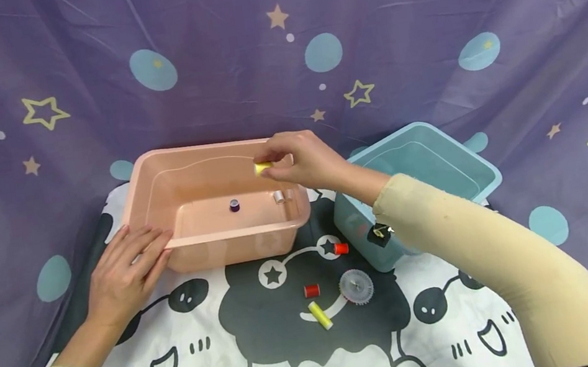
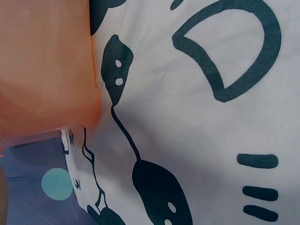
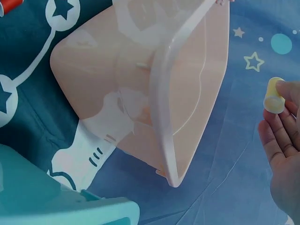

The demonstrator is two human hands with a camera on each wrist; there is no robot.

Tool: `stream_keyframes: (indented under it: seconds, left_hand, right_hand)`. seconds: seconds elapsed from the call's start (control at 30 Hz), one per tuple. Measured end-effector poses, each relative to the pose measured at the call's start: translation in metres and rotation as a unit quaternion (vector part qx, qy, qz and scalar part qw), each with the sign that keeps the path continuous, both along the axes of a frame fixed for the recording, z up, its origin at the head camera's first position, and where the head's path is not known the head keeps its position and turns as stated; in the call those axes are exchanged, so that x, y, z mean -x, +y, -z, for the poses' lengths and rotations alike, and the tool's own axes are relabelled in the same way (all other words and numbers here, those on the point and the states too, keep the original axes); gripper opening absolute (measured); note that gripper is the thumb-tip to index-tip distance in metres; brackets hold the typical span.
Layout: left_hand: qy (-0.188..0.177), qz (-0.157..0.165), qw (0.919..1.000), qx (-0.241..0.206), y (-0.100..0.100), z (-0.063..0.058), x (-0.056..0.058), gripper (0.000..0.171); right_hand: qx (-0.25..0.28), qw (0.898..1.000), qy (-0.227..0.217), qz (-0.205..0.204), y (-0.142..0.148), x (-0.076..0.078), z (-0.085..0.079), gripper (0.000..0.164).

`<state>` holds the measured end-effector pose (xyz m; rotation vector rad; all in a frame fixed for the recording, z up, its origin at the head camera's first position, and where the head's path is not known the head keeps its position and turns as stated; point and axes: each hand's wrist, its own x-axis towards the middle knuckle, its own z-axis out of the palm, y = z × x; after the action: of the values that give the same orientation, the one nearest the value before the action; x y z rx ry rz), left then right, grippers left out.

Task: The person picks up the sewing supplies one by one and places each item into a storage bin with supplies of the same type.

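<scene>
My right hand (image 1: 306, 158) pinches a yellow thread spool (image 1: 262, 168) between thumb and fingers, over the right end of the pink bin (image 1: 233, 234). The same yellow spool (image 3: 274, 96) shows at the right edge of the right wrist view. My left hand (image 1: 128, 268) lies with extended fingers on the bin's front left rim. Inside the bin are a dark purple spool (image 1: 234, 205) and a white spool (image 1: 279, 197). In the left wrist view the hand is almost wholly out of frame, beside the bin's wall (image 2: 47, 70).
A teal bin (image 1: 413, 148) stands tilted at the right, under my right forearm. In front of the bins lie two red spools (image 1: 311, 291), a yellow spool (image 1: 321, 316) and a round clear pin wheel (image 1: 356, 287). A purple patterned cloth (image 1: 236, 91) hangs behind.
</scene>
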<state>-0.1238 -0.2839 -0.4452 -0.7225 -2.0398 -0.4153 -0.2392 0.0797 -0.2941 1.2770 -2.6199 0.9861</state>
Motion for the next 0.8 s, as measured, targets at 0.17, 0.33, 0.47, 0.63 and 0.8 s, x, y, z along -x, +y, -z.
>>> stream_keyframes:
  seconds: [0.17, 0.33, 0.47, 0.63, 0.8]
  left_hand:
    - [-0.003, 0.001, 1.0, 0.001, 0.0, 0.0, -0.001, 0.04]
    - [-0.007, 0.001, 1.0, 0.001, 0.0, 0.0, 0.0, 0.04]
    - [-0.014, -0.004, 0.9999, 0.005, -0.001, 0.001, 0.0, 0.041]
    - [-0.019, -0.008, 0.9997, 0.008, -0.001, 0.001, 0.0, 0.042]
    - [-0.015, -0.006, 0.9999, 0.005, -0.001, 0.001, 0.001, 0.041]
  right_hand:
    - [-0.02, 1.0, -0.008, -0.006, -0.011, 0.013, 0.0, 0.021]
    - [-0.053, 0.998, -0.021, -0.014, -0.024, 0.023, 0.005, 0.021]
    - [-0.078, 0.996, -0.032, -0.012, -0.038, 0.026, 0.009, 0.02]
    - [-0.097, 0.995, -0.028, -0.017, -0.052, 0.029, 0.013, 0.018]
    - [-0.094, 0.994, -0.037, -0.032, -0.063, 0.033, 0.017, 0.017]
